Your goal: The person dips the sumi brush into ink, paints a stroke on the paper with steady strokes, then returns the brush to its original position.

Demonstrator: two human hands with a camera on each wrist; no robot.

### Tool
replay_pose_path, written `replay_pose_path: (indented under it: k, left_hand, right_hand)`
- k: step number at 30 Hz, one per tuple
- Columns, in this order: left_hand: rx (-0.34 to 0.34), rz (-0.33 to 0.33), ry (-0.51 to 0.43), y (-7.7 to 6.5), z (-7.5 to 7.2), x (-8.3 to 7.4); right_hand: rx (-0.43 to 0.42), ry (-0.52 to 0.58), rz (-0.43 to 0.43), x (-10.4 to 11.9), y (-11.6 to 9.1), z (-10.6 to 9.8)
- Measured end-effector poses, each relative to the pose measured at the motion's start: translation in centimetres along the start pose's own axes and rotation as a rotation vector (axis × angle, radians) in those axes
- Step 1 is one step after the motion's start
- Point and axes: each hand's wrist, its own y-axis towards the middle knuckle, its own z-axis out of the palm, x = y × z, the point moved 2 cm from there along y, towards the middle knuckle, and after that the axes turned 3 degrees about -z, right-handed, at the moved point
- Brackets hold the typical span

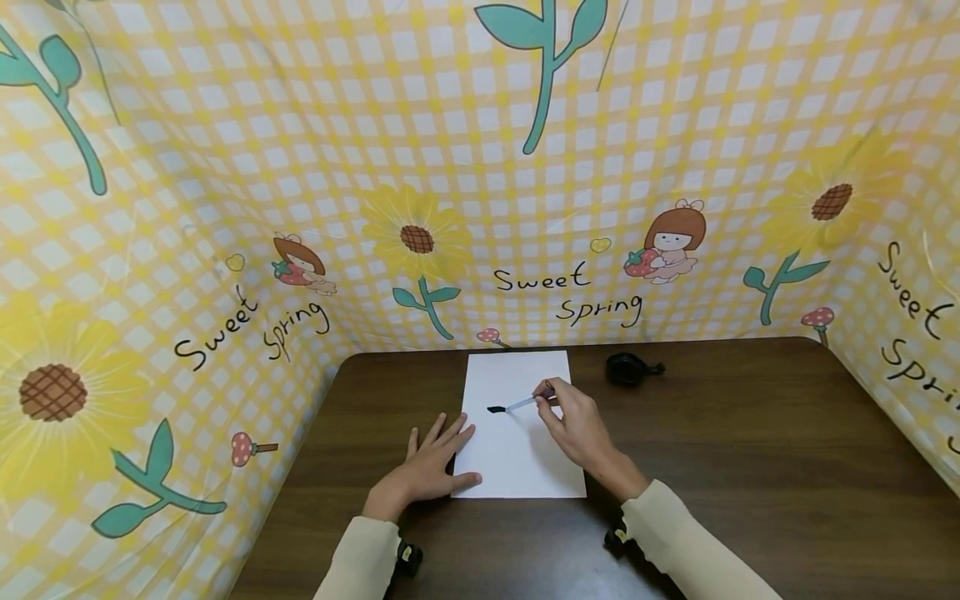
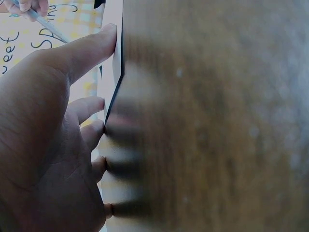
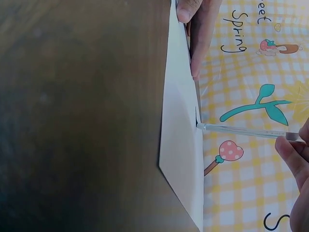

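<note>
A white sheet of paper [image 1: 517, 467] lies upright on the dark table. My left hand [image 1: 427, 472] is spread over its left edge, thumb and fingertips at the paper. With its thumb and fingers my right hand [image 1: 581, 425] pinches a slim stick-like tool [image 1: 521, 403] that has a pale, translucent shaft. The tool slants down leftward, its lower end at the sheet in the right wrist view. Right at that end is a short black patch [image 1: 496, 409]; I cannot tell whether it is the tool's tip or a mark. The rest of the paper's visible surface is plain white.
On the brown wooden table [image 1: 712, 450], right of the paper, sits a small rounded black object [image 1: 628, 368] with a narrow end pointing right. A yellow checked cloth [image 1: 525, 183] with flowers and lettering hangs behind the table and along both sides.
</note>
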Motion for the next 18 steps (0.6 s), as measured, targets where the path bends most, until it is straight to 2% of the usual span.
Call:
replay_pose_path:
  k: [18]
  left_hand:
    - [0.002, 0.013, 0.0, -0.1, 0.0, -0.1]
  right_hand:
    - [-0.009, -0.014, 0.001, 0.0, -0.2, -1.1]
